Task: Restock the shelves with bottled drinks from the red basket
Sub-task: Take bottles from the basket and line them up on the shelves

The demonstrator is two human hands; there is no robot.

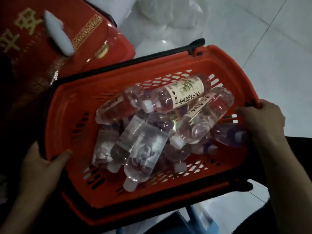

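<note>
We note left hand [38, 164] and right hand [263, 119] gripping opposite rims of red basket [70, 102]; bottles [146, 132] lie piled inside

A red box [84, 19] with gold writing sat top left, a white foam piece [58, 37] on it. White bags [168, 16] lay on the pale tiled floor [273, 53]. A blue stool [195, 222] showed below.
</note>
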